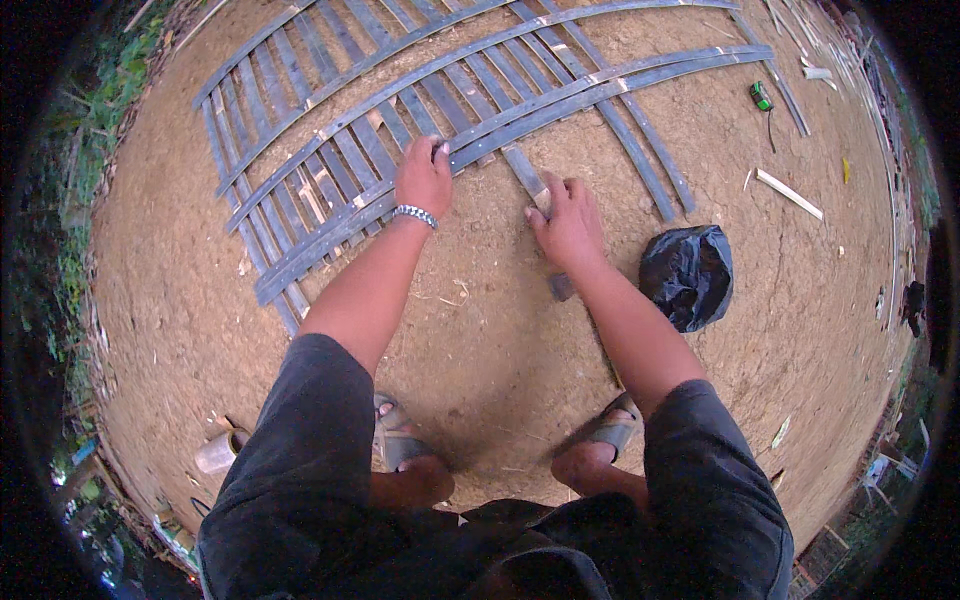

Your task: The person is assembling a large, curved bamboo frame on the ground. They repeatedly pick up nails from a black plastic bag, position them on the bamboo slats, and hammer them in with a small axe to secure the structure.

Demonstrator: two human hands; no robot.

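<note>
A lattice frame of dark bamboo or wooden slats [480, 125] lies on the ground ahead of me. My left hand [425, 180], with a chain bracelet [415, 213] on its wrist, is at the frame's near long slats. Its fingers are curled together, and whatever they pinch is too small to make out. My right hand [570, 225] is closed around a short dark slat [522, 168], whose far end points at the frame's near edge. A dark block-like piece [561, 287] shows below this hand; I cannot tell whether it belongs to that slat.
A black plastic bag [690, 275] sits right of my right forearm. Farther right lie a green tape measure [761, 97] and a pale wood strip [790, 194]. A cylindrical container [215, 455] lies at lower left. My sandalled feet [405, 440] stand on bare earth [480, 370].
</note>
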